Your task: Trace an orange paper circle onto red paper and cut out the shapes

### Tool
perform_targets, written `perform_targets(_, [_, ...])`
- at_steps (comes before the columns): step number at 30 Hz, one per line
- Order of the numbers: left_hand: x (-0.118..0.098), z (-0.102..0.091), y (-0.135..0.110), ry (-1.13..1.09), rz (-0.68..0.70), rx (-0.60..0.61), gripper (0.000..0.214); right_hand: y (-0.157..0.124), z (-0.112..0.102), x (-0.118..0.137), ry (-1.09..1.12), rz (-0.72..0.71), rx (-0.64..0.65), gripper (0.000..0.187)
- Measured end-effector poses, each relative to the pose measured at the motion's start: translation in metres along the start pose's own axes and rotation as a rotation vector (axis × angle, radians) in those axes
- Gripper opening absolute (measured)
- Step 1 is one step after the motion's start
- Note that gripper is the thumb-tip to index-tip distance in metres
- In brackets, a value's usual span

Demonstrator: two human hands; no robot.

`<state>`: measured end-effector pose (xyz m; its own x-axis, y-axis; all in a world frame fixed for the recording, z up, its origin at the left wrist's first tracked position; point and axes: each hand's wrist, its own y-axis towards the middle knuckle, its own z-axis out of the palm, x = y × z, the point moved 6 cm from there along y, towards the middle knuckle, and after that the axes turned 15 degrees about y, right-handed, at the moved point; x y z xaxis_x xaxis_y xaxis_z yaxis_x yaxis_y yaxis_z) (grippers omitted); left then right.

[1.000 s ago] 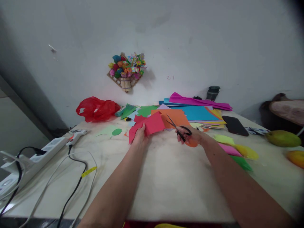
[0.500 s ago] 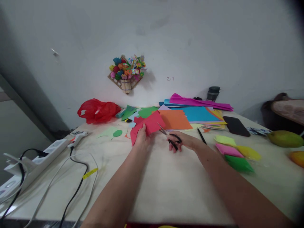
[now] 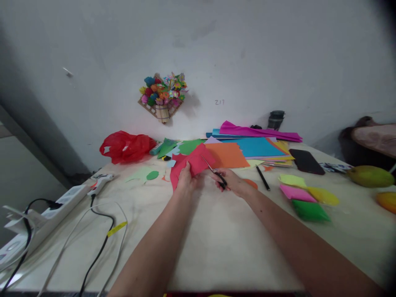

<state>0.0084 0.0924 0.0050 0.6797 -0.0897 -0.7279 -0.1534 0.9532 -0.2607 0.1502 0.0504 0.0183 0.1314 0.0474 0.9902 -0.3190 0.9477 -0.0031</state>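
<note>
My left hand (image 3: 186, 180) pinches a sheet of red paper (image 3: 198, 160) by its lower part, thumb on top. The sheet is tilted up, with an irregular cut outline on its left. In my right hand (image 3: 230, 181) is a pair of scissors (image 3: 220, 178) with black handles, the fingers through the loops. Its blades reach up and left over the red paper's right part; whether paper lies between them I cannot tell. An orange paper piece (image 3: 251, 183) lies beside my right wrist.
Behind my hands lie orange paper (image 3: 229, 156) and blue paper (image 3: 262, 147). To the right are a black pen (image 3: 262, 178), a phone (image 3: 307, 161), and colored packets (image 3: 310, 210). A red plastic bag (image 3: 126, 146) and a power strip (image 3: 55, 212) are on the left.
My right hand has moved left, and the scissors' blades now overlap the red paper more and look closer together. The orange piece by my right wrist has come into view.
</note>
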Motion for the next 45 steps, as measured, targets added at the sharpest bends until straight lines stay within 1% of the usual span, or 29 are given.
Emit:
perform_targets(4, [-0.004,-0.002,0.001,0.013,0.037,0.01,0.011,0.002,-0.004,0.002,0.011,-0.055,-0.019,0.024])
perform_targets(7, [-0.004,-0.003,0.003,0.055,0.047,0.041,0.011,0.004,-0.008,0.001,0.028,-0.043,0.004,0.02])
perform_targets(10, [-0.005,-0.006,0.005,0.086,0.071,0.019,0.009,0.004,-0.012,0.0,0.019,-0.019,0.028,0.019])
perform_targets(15, [-0.008,-0.007,0.001,0.122,0.116,-0.018,0.004,0.0,-0.014,0.002,-0.051,-0.012,0.065,0.024])
perform_targets(20, [-0.005,-0.003,-0.007,0.221,0.12,-0.005,0.008,-0.002,-0.013,0.001,-0.099,0.005,0.094,0.028])
perform_targets(23, [-0.005,-0.004,-0.009,0.242,0.143,-0.034,0.01,-0.002,-0.013,0.001,-0.139,0.015,0.09,0.029])
perform_targets(25, [-0.004,-0.005,-0.009,0.249,0.145,-0.05,0.012,-0.003,-0.013,0.001,-0.154,0.034,0.087,0.028])
perform_targets(31, [0.0,-0.006,-0.006,0.22,0.139,-0.041,0.015,-0.005,-0.012,0.002,-0.163,0.049,0.078,0.029])
perform_targets(41, [0.004,-0.009,0.001,0.207,0.129,0.028,0.013,-0.001,-0.014,0.0,-0.115,0.005,0.061,0.031])
perform_targets(45, [0.003,-0.008,0.0,0.213,0.124,0.021,0.011,0.0,-0.013,0.0,-0.086,-0.005,0.064,0.03])
